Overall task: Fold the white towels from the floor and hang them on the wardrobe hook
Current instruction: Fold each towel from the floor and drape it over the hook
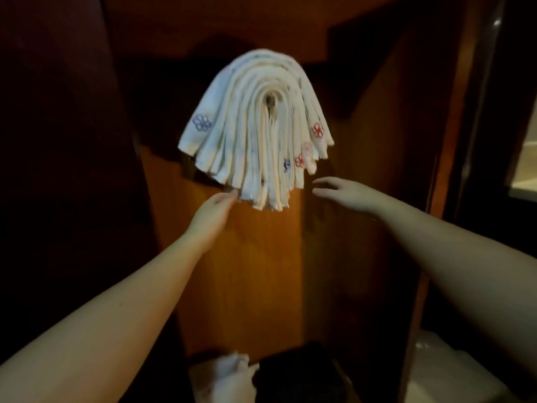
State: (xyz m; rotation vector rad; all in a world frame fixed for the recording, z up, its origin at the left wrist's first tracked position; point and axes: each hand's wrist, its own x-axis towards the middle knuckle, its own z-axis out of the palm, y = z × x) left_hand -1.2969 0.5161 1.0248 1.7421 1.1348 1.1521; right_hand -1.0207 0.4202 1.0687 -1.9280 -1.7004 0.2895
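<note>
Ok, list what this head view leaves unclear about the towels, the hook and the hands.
- Hook: nearly all buried under the hanging towels.
- Towel count: layers blur together.
- White cloth at bottom edge: cut off, blurred.
- Left hand: fingertips at the towel ends, contact unclear.
- Right hand: motion-blurred.

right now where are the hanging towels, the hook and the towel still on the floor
hanging towels [232, 135], head view, left side of the draped stack
hook [271, 100], head view, metal tip at the fold's centre
floor towel [229, 373], head view, crumpled top

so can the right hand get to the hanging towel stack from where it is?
Probably yes: the right hand is open, just below and right of the towels, nothing between. The left hand touches their lower edge.
</note>
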